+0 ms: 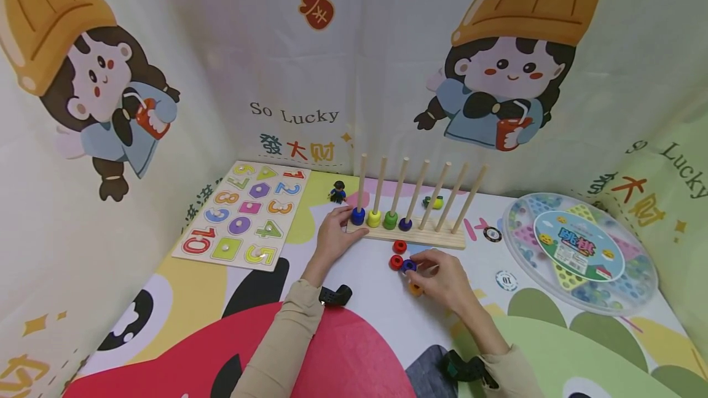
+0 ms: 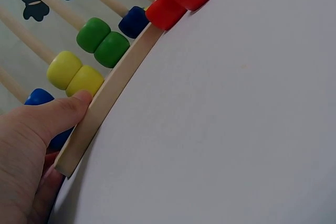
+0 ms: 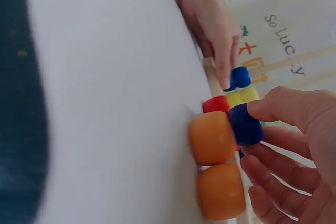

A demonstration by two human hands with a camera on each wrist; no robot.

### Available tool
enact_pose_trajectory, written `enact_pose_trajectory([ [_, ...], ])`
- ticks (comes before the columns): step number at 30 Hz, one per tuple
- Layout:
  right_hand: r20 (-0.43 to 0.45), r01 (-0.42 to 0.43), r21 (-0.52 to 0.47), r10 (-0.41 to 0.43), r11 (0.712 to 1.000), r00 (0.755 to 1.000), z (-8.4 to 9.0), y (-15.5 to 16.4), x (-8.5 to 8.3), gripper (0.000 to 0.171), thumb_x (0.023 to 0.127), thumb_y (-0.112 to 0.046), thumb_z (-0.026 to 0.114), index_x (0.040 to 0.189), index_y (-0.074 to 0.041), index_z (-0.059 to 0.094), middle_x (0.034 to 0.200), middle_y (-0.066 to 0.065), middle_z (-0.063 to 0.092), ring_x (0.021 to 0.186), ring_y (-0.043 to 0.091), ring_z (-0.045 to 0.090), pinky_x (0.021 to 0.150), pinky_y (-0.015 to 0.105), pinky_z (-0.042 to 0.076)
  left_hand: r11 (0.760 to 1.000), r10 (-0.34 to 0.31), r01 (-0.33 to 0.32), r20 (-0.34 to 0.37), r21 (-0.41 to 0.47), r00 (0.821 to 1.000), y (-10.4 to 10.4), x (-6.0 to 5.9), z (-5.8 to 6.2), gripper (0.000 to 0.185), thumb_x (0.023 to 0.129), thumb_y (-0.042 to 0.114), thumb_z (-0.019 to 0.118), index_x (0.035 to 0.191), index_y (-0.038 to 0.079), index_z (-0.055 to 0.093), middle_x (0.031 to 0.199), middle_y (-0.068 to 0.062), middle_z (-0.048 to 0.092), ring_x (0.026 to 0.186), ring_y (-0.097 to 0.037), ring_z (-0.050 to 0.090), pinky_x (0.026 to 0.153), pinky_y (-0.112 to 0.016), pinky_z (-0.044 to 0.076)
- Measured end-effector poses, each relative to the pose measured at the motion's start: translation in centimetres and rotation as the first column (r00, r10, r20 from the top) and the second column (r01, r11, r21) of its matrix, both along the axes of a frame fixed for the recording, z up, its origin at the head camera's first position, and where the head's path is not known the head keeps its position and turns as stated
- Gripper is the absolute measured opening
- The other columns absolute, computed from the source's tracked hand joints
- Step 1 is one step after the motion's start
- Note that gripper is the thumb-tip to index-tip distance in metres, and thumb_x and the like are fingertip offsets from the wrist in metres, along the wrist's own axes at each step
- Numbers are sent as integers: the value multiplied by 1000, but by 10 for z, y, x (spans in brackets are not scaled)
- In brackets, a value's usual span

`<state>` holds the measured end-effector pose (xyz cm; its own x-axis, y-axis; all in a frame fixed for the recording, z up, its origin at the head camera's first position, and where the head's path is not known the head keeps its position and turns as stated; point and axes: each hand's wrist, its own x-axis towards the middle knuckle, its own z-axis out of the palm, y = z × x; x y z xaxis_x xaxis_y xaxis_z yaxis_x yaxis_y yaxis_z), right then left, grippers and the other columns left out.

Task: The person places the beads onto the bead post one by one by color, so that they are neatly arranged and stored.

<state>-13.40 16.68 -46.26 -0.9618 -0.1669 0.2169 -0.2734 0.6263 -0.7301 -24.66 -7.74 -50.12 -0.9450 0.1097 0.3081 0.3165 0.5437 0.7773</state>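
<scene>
My left hand (image 1: 332, 238) grips the left end of the wooden peg stand (image 1: 409, 236), its thumb along the front edge by the yellow beads (image 2: 84, 80). Dark blue bead (image 3: 245, 125) is pinched between the thumb and fingers of my right hand (image 1: 442, 278), just in front of the stand. Blue beads (image 1: 358, 217), yellow ones, green beads (image 1: 390, 221) and a single dark blue bead (image 1: 405, 224) sit on the four leftmost pegs; the three pegs at right are bare. Two red beads (image 1: 399, 247) and two orange beads (image 3: 211, 137) lie on the table close to the right hand.
A number and shape puzzle board (image 1: 243, 217) lies at left. Behind the stand are a small toy figure (image 1: 337, 192) and a yellow-green toy (image 1: 434, 202). Two round chips, one black-edged (image 1: 492, 234), lie beside a round board-game case (image 1: 514, 263) at right.
</scene>
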Motion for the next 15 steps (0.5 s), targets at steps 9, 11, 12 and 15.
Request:
enact_pose_trajectory([
  [9,-91,14,-69,-20,998,996,18,0,-6,27,80,-7,81,105,-3,74,96,8,71,82,22,67,71,33,58,1000,-6,7,-4,12,1000,0,-2,-2,58,77,25,86,123,-4,66,130,-14,61,112,-29,60,92,-37,54],
  [11,-119,25,-83,-35,996,992,22,0,-6,27,80,-6,81,105,-2,74,96,8,72,80,22,67,69,33,59,1000,-10,10,-2,15,1000,0,-2,-2,58,77,25,86,123,-4,66,130,-14,61,112,-29,60,93,-37,54],
  [12,-137,29,-86,-40,996,990,24,0,-7,27,80,-5,80,105,-2,74,96,9,72,79,22,68,68,33,59,1000,-10,10,-3,17,1000,0,-2,-2,58,77,25,86,123,-4,66,130,-14,61,113,-29,60,93,-37,54],
  [15,-189,41,-95,-59,995,980,30,0,-10,26,79,-4,80,105,-1,74,96,10,72,77,22,68,66,31,59,1000,-7,7,-9,20,1000,-1,-1,-2,58,77,25,86,123,-4,67,130,-14,61,113,-30,60,93,-37,54],
])
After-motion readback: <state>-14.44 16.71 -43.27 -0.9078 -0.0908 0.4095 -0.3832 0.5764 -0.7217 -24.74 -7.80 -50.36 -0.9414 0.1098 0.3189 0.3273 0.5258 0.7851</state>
